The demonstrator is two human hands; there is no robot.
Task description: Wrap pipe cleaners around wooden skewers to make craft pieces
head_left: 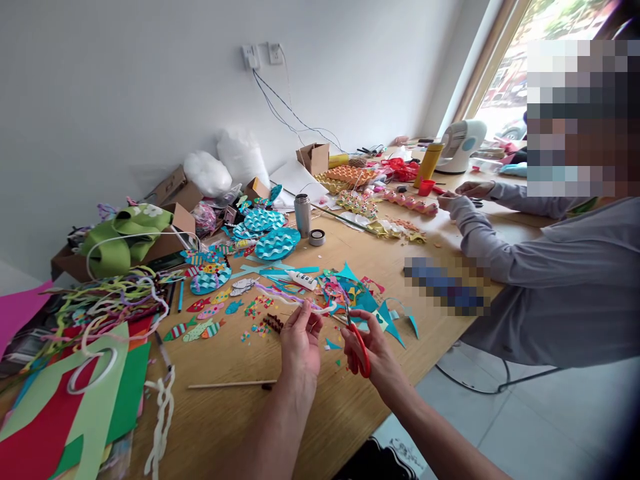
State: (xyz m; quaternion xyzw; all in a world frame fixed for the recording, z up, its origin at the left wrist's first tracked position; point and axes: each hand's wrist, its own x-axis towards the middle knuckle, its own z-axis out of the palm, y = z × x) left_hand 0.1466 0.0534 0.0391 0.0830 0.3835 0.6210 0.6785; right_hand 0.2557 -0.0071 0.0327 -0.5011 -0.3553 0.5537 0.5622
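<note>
My left hand (301, 337) pinches fuzzy white and purple pipe cleaners (281, 295), which stretch out to both sides of the fingertips above the table. In my right hand (377, 347) is a pair of red-handled scissors (361, 352), its blades pointing up and away near the right end of the pipe cleaners. Whether the blades touch them I cannot tell. Beneath and beyond the hands lie blue paper scraps (390, 320), a white glue tube (303, 280) and a dark brown twisted piece (273, 323). Several paper fish (200, 330) rest to the left.
A thin wooden stick (230, 385) lies near my left forearm. Coloured paper sheets (120, 400) and a pile of pipe cleaners (100, 300) fill the left side. A metal thermos (303, 215) stands beyond blue wavy discs (277, 244). At right, a person in a grey sleeve (500, 250) works at the table.
</note>
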